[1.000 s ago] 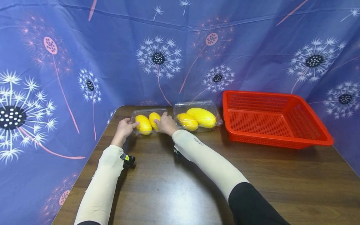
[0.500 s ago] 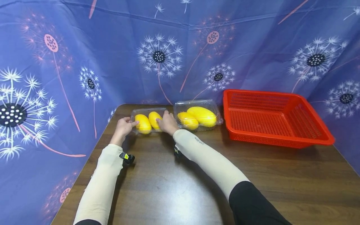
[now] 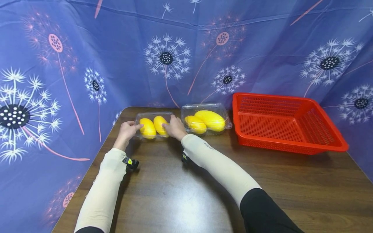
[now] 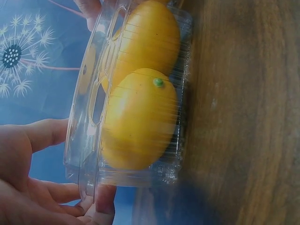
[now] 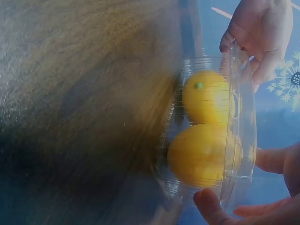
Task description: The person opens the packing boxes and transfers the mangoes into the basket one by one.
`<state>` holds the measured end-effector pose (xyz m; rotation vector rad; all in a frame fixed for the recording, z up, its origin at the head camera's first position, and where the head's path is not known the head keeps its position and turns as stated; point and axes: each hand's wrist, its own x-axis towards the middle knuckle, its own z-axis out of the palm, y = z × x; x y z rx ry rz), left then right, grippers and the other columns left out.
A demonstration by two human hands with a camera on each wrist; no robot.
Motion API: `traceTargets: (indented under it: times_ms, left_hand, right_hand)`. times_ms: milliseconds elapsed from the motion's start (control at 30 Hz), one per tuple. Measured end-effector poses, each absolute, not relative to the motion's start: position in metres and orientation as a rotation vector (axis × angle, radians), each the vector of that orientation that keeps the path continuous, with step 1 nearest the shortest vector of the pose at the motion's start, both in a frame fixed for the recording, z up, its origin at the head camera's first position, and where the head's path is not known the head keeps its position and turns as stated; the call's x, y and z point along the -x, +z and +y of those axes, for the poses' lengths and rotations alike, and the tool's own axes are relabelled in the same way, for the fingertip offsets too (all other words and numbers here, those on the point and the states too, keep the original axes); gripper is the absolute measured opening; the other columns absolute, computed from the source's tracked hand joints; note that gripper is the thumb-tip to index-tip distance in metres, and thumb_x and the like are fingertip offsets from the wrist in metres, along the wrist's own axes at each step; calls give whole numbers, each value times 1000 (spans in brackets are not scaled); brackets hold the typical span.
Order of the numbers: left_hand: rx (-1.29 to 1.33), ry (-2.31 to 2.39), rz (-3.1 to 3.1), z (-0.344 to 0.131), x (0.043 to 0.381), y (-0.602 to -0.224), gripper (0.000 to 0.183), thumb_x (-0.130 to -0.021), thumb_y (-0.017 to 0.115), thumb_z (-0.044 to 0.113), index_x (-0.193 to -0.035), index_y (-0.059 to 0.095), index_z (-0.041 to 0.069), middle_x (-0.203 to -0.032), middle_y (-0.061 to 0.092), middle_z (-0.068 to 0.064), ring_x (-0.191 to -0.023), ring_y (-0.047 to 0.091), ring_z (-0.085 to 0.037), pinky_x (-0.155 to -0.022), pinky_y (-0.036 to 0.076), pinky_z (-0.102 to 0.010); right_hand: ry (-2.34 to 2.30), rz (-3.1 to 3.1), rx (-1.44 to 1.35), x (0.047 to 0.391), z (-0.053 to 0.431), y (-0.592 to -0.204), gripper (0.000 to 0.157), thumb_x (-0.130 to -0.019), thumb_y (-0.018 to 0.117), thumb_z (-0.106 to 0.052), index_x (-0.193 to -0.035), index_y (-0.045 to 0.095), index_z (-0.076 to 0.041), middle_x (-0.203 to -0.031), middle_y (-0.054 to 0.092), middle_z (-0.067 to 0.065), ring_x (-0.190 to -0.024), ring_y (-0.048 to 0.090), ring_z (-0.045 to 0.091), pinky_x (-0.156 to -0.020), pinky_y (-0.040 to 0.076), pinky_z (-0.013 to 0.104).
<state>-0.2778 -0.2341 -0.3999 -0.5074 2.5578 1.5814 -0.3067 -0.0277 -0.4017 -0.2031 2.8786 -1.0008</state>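
A clear plastic clamshell box (image 3: pixel 145 115) with two yellow mangoes (image 3: pixel 148 128) in it stands at the back left of the table. My left hand (image 3: pixel 127 132) grips its left end, thumb over the top and fingers at the rim. At the opposite end, my right hand (image 3: pixel 176 128) holds the box between thumb and fingers. The lid lies over the fruit, and a green stem (image 4: pixel 159 82) shows on one mango in the left wrist view. From the right wrist, both hands appear at the box's two ends, with the right hand's thumb (image 5: pixel 207 201) near its lower corner.
Just right of my right hand sits a second clear clamshell box (image 3: pixel 189 110) with two yellow mangoes (image 3: pixel 210 120) inside. A red perforated plastic basket (image 3: pixel 279 144) stands farther right on the wooden table (image 3: pixel 163 187). A blue dandelion-print cloth (image 3: pixel 116 38) hangs behind.
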Motion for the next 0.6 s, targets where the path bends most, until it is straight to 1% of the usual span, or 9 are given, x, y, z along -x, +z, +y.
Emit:
traceTargets:
  times_ms: [233,400,500,600]
  left_hand:
    - [493,1587,2559,-237,274,-395,73,-94,60,27,-149,25,-7,-150,37,-28,-137,41,-39,-116,35,-48]
    - [473,1582,2573,-236,270,-391,73,-95,60,30,-149,27,-6,-150,38,-27,-136,42,-38,-116,34,-50]
    - [474,1597,2570,-235,268,-388,72,-94,61,31,-148,30,-6,-150,38,-26,-135,42,-38,-116,33,-50]
    - [466,1625,2564,-235,267,-385,70,-94,61,30,-147,32,-5,-150,38,-25,-134,42,-37,-116,33,-50]
  right_hand:
    - [-1080,2867,246,305,-24,-396,65,-92,66,-36,-142,43,-1,-138,56,20,-128,54,34,-108,45,41]
    - [-1151,2852,289,304,-16,-393,63,-92,66,-34,-142,45,-2,-139,56,18,-129,52,34,-109,44,41]
    - [-1193,2830,314,302,-11,-389,61,-92,66,-32,-141,46,-2,-134,59,17,-124,56,32,-105,47,41]
    - [-1236,2797,334,300,-6,-383,60,-92,67,-30,-141,46,-3,-120,65,16,-110,61,29,-96,51,40]
